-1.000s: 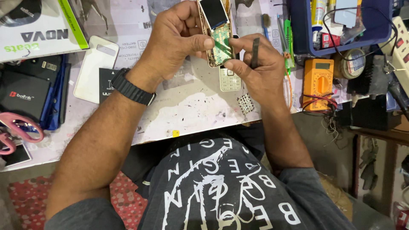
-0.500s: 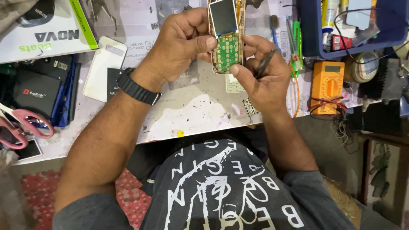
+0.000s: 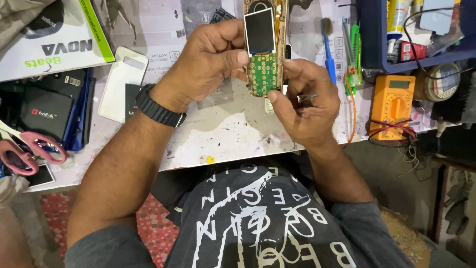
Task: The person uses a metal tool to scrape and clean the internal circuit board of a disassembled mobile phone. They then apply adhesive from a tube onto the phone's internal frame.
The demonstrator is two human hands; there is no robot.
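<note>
We hold an opened phone [image 3: 263, 54] above the bench [image 3: 218, 134], its front cover off so that the dark screen and the green keypad board below it face us. Our left hand [image 3: 208, 64] is closed around the phone's left edge, thumb pressed on the side beside the screen. Our right hand [image 3: 305, 101] grips the lower right edge with thumb and forefinger, and a thin metal tool [image 3: 308, 97] is tucked between its fingers, its tip pointing away from the board; we cannot tell what kind of tool it is. The phone sits upright between both hands, clear of the surface. To our judgement, the step in hand is inspection or disassembly of the board: the phone is steadied and turned to the light, and the tool is not yet on it. The next move would call for the left hand to keep the frame steady while the right shifts the tool into a working grip and brings its tip onto the board with little force, since the parts are small. Nearby lie a white case [image 3: 121, 82], pink scissors [image 3: 29, 149], a blue brush [image 3: 328, 49] and an orange multimeter [image 3: 392, 106].
</note>
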